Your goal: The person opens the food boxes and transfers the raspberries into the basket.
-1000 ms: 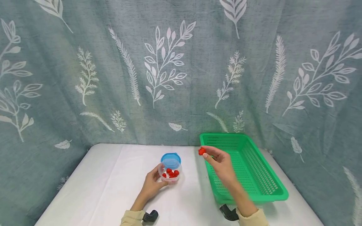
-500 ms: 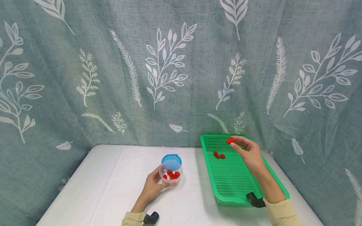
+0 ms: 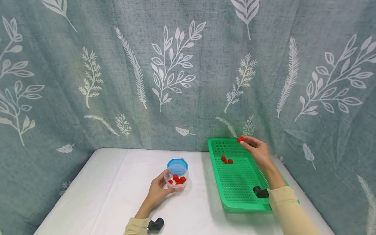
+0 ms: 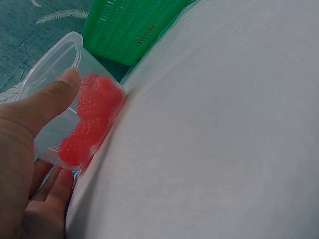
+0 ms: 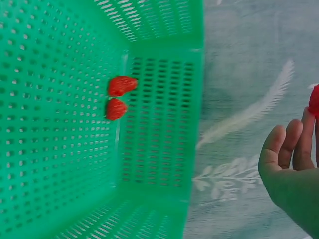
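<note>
On the white cloth, my left hand [image 3: 158,191] grips a small clear plastic container [image 4: 50,67], thumb on the near side and fingers round the other. Several red raspberries [image 4: 93,112] lie piled at its bottom. Behind it is a round blue lid [image 3: 177,162]; whether it is attached I cannot tell. My right hand [image 3: 258,152] pinches one raspberry [image 3: 241,139] between thumb and fingertips, above the far end of a green basket [image 3: 243,207]. A few raspberries [image 5: 119,85] lie on the basket floor near its far wall. In the right wrist view the held raspberry is cut off at the edge.
A white cloth [image 3: 97,195] covers the table. Behind and beside it hangs a grey-green curtain [image 3: 205,98] with white leaf prints, close to the basket's far side. The basket has raised, slotted walls.
My right hand has carried the raspberry rightward and up to the basket's far end. Moving it away from the near-left side has uncovered the raspberries in the basket. My left hand stays on the container.
</note>
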The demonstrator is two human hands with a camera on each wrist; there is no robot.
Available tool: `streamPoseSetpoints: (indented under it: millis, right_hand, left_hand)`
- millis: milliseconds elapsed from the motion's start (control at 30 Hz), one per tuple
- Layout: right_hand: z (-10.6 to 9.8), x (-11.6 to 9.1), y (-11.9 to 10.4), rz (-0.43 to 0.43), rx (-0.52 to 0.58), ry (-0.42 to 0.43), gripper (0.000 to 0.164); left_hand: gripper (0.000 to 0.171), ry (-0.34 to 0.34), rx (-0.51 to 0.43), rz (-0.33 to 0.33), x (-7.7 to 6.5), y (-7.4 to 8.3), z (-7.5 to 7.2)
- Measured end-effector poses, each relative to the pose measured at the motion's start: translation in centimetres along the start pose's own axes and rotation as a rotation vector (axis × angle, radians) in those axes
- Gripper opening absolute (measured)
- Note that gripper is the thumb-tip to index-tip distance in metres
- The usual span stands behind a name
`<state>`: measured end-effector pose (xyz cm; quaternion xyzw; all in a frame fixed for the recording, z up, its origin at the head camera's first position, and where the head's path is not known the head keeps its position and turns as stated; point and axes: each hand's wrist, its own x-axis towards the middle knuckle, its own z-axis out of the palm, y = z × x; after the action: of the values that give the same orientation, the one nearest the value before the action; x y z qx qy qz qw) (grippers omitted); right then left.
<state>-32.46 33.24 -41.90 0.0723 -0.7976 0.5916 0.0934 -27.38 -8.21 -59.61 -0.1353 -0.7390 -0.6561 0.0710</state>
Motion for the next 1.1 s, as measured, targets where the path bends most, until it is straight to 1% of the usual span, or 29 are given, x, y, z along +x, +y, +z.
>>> streamPoseSetpoints:
  millis: [67,200,267,367,500,633,733,867,900,1000,1100]
  right_hand:
    - [0.2,0.6,0.9,0.016,0.022,-0.003,0.054]
    - [0.7,1.8,2.0,0.05,0.003,0.008,0.056]
    - [0.9,2.3,2.6,0.082,-0.015,0.01,0.056]
    - [0.9,2.9,3.7,0.127,-0.039,0.002,0.054]
    - [0.8,3.5,5.5,0.161,-0.081,-0.017,0.052]
    - [0.9,4.1,7.3,0.204,-0.108,-0.026,0.05]
    - [0.9,4.3,8.3,0.254,-0.119,-0.033,0.048]
    - [0.8,4.1,9.3,0.3,-0.139,-0.029,0.044]
    - [0.7,4.1,9.6,0.302,-0.15,-0.032,0.043]
    - [0.5,3.9,10.5,0.307,-0.187,-0.035,0.039]
    - [0.4,3.7,11.3,0.285,-0.224,-0.055,0.037]
  left_hand:
    - [0.088,0.0,0.011,0.001,-0.1,0.0,0.0]
    - [0.087,-0.001,0.033,0.016,0.1,0.2,-0.1]
    - [0.086,-0.005,0.041,0.03,0.1,0.2,-0.1]
    - [0.085,-0.009,0.04,0.03,0.1,0.1,-0.1]
    - [0.086,-0.01,0.035,0.008,0.0,0.0,-0.2]
    - [0.086,-0.004,0.041,0.01,0.0,0.0,-0.4]
    - [0.084,0.003,0.05,0.03,0.1,-0.1,-0.5]
    - [0.085,-0.004,0.05,0.023,0.1,-0.1,-0.6]
    - [0.085,-0.008,0.054,0.029,0.1,-0.2,-0.5]
    - [0.085,-0.011,0.047,0.013,0.1,-0.3,-0.4]
    - [0.084,-0.006,0.046,0.028,0.2,-0.4,-0.2]
